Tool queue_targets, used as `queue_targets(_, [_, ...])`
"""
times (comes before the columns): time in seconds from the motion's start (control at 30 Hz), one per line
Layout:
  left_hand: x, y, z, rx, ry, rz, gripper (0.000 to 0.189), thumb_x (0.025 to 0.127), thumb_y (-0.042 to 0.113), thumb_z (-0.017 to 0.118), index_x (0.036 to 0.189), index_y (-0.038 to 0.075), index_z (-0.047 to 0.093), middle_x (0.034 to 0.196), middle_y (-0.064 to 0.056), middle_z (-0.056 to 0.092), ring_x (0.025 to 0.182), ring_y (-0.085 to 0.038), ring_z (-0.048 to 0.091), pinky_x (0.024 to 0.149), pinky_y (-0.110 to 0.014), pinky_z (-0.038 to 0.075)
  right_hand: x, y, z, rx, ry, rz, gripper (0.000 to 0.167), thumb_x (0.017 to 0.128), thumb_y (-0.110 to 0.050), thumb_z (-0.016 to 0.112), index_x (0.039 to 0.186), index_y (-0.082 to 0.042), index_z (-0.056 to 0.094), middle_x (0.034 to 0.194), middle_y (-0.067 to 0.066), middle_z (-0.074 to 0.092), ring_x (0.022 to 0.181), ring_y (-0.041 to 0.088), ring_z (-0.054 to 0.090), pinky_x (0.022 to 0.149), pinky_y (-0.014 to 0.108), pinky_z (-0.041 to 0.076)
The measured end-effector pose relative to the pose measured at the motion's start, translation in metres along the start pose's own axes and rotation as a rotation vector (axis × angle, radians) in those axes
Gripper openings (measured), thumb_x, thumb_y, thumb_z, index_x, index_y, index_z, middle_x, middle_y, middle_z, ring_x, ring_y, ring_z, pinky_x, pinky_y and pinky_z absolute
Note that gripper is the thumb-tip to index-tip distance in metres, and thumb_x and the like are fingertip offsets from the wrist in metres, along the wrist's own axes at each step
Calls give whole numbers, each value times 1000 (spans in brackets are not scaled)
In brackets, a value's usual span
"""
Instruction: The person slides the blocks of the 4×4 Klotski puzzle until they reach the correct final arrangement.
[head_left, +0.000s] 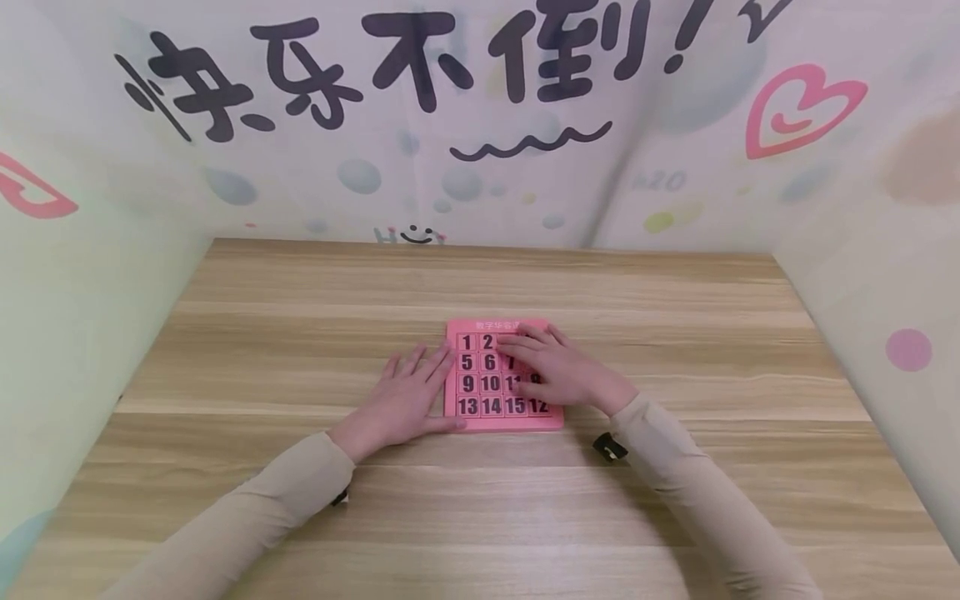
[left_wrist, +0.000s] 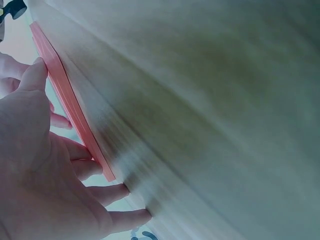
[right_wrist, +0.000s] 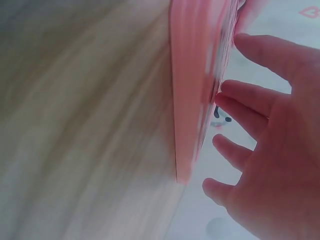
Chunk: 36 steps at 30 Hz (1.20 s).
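A pink sliding number puzzle (head_left: 504,423) lies flat on the table, its numbered tiles in rows inside a raised frame. Tiles 1, 2, 5, 6, 9, 10 and the bottom row 13, 14, 15, 12 can be read. Along the left side rests my left hand (head_left: 401,402), fingers extended against the edge and thumb at the near left corner. In the left wrist view two fingertips reach past the pink edge (left_wrist: 75,107) to the table. My right hand (head_left: 566,371) is over the right part, fingers spread with fingertips at the tiles, hiding the upper right ones.
The wood-grain table (head_left: 300,292) extends around the puzzle. A white printed backdrop (head_left: 420,192) with dark lettering stands behind it, and pale panels rise at both sides. A small black device (head_left: 610,447) is at the right wrist.
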<state>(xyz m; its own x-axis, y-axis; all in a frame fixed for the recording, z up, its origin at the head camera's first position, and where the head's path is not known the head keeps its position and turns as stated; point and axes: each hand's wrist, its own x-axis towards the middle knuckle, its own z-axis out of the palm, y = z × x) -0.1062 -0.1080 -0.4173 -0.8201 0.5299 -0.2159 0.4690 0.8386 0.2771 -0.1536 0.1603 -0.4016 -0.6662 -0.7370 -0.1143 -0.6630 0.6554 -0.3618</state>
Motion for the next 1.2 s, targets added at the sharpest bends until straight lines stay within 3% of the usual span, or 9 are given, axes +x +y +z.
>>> queue_targets(0.6, [0,0,-1,6,1,-5,100,86,71,48,154,6,14,160,-9,6,143,-41,7,112,-61,6,-28,26,-6,1,47,124,60,96,-34,58,146,-6,42,151,11,38,143,36,18,113,59,6])
queue_targets(0.83, [-1,1,-1,3,1,-5,100,87,71,48,155,5,14,160,-9,6,143,-41,8,112,-62,7,-30,26,-2,-1,46,106,62,95,-34,58,146,-4,41,151,11,37,143,37,19,113,59,8])
queue_targets(1.2, [-1,1,0,6,11,-3,100,87,71,48,154,6,15,160,-9,7,143,-41,8,112,-61,7,-17,13,-1,25,20,58,63,97,-37,56,148,-5,38,154,10,33,144,35,16,114,58,6])
